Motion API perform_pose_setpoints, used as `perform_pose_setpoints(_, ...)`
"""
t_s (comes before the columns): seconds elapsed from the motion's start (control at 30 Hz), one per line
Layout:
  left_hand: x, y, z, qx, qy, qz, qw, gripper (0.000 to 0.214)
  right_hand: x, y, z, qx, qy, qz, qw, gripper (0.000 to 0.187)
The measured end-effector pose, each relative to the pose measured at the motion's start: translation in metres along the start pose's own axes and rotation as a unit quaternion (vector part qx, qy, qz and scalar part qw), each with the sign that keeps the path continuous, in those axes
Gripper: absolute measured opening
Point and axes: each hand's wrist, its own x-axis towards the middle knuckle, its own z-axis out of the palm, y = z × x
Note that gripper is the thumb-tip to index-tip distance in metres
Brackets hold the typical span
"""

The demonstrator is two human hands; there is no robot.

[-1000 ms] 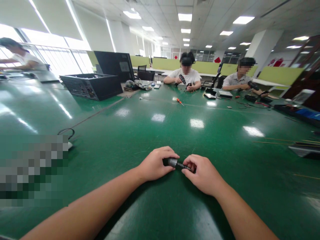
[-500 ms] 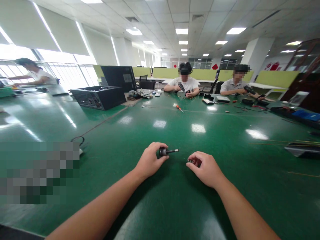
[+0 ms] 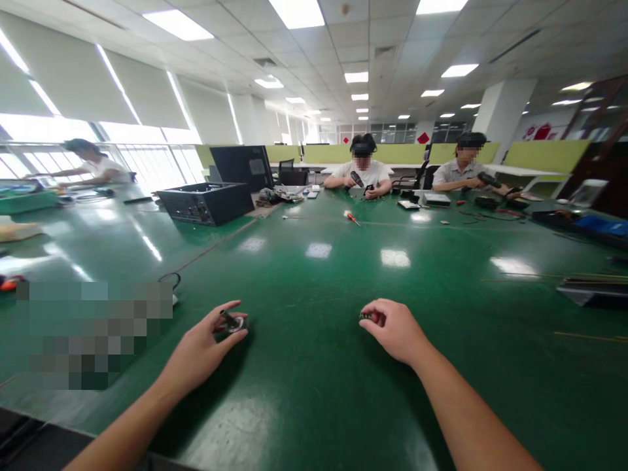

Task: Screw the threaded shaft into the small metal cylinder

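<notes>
On the left, my left hand [image 3: 206, 347] has its thumb and fingers around a dark round part with a thin shaft [image 3: 234, 322]. The part is tilted, its shaft pointing up and to the left, and a pale ring shows on its near face. Across a gap, my right hand [image 3: 395, 330] pinches a small dark part with shiny metal bits [image 3: 366, 316] between thumb and fingertips. Most of that small part is hidden by the fingers, so its kind cannot be made out. Both hands are low over the green table [image 3: 304, 366].
An open black computer case [image 3: 206, 203] stands at the back left. An orange screwdriver [image 3: 352, 218] lies farther out. Two people [image 3: 360, 173] work across the table with power drills; another person [image 3: 101, 167] sits far left. A dark tray [image 3: 593, 293] is at the right.
My left hand has moved left and nearer to me with the shafted part, turning its shaft from pointing right to up-left. My right hand has barely moved. The view has tilted up slightly.
</notes>
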Motion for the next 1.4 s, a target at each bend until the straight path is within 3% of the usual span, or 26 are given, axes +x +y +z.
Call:
perform_pose_setpoints(0.1, -0.005, -0.022, -0.016, 0.024, -0.026, -0.017, 0.999, 0.081, -0.001, -0.003, 0.000, 0.010, -0.009, -0.002, 1.000, 0.015)
perform_pose_setpoints(0.17, -0.009, -0.023, -0.023, 0.042, -0.026, -0.012, 0.999, 0.085, -0.001, -0.005, 0.000, 0.018, -0.011, 0.001, 1.000, 0.015)
perform_pose_setpoints(0.27, -0.017, -0.004, -0.025, 0.096, 0.093, 0.035, 0.990, 0.080, -0.001, -0.010, 0.000, 0.041, -0.019, 0.011, 0.999, 0.016)
perform_pose_setpoints(0.33, -0.024, 0.020, -0.018, 0.124, 0.186, 0.131, 0.966, 0.059, -0.003, -0.015, 0.001, 0.064, -0.037, 0.015, 0.997, 0.017)
perform_pose_setpoints(0.37, -0.028, 0.034, -0.012, 0.122, 0.203, 0.197, 0.951, 0.048, -0.004, -0.018, 0.002, 0.090, -0.058, 0.018, 0.994, 0.018)
perform_pose_setpoints(0.4, -0.032, 0.048, -0.003, 0.109, 0.184, 0.255, 0.943, 0.040, -0.006, -0.020, 0.003, 0.127, -0.089, 0.023, 0.988, 0.019)
perform_pose_setpoints(0.47, -0.038, 0.075, 0.020, 0.062, 0.084, 0.338, 0.935, 0.039, -0.009, -0.024, 0.005, 0.222, -0.183, 0.040, 0.957, 0.022)
perform_pose_setpoints(0.57, -0.043, 0.108, 0.058, -0.027, -0.086, 0.399, 0.913, 0.046, -0.014, -0.024, 0.006, 0.334, -0.335, 0.066, 0.879, 0.028)
perform_pose_setpoints(0.63, -0.046, 0.124, 0.080, -0.092, -0.150, 0.422, 0.889, 0.033, -0.016, -0.022, 0.005, 0.375, -0.393, 0.075, 0.836, 0.028)
perform_pose_setpoints(0.73, -0.049, 0.139, 0.101, -0.175, -0.166, 0.427, 0.871, 0.021, -0.017, -0.018, 0.000, 0.411, -0.427, 0.089, 0.800, 0.028)
perform_pose_setpoints(0.87, -0.051, 0.146, 0.105, -0.233, -0.140, 0.424, 0.864, 0.026, -0.016, -0.018, -0.005, 0.417, -0.427, 0.086, 0.798, 0.028)
perform_pose_setpoints(0.93, -0.051, 0.141, 0.098, -0.241, -0.116, 0.400, 0.876, 0.018, -0.015, -0.019, -0.004, 0.414, -0.412, 0.075, 0.808, 0.029)
perform_pose_setpoints(1.0, -0.050, 0.129, 0.084, -0.222, -0.053, 0.327, 0.917, 0.011, -0.013, -0.018, -0.001, 0.404, -0.391, 0.070, 0.824, 0.034)
perform_pose_setpoints(1.1, -0.042, 0.099, 0.050, -0.145, 0.133, 0.164, 0.967, 0.016, -0.010, -0.016, 0.002, 0.378, -0.360, 0.081, 0.849, 0.043)
perform_pose_setpoints(1.17, -0.035, 0.078, 0.022, -0.070, 0.265, 0.078, 0.959, 0.032, -0.008, -0.016, 0.003, 0.365, -0.349, 0.091, 0.858, 0.044)
perform_pose_setpoints(1.23, -0.029, 0.062, -0.004, -0.023, 0.334, 0.030, 0.942, 0.043, -0.008, -0.016, 0.003, 0.359, -0.348, 0.096, 0.861, 0.045)
perform_pose_setpoints(1.33, -0.026, 0.053, -0.032, 0.030, 0.340, -0.038, 0.939, 0.047, -0.008, -0.017, 0.003, 0.353, -0.354, 0.094, 0.861, 0.048)
perform_pose_setpoints(1.4, -0.027, 0.053, -0.040, 0.056, 0.297, -0.056, 0.952, 0.044, -0.008, -0.017, 0.003, 0.349, -0.355, 0.093, 0.862, 0.050)
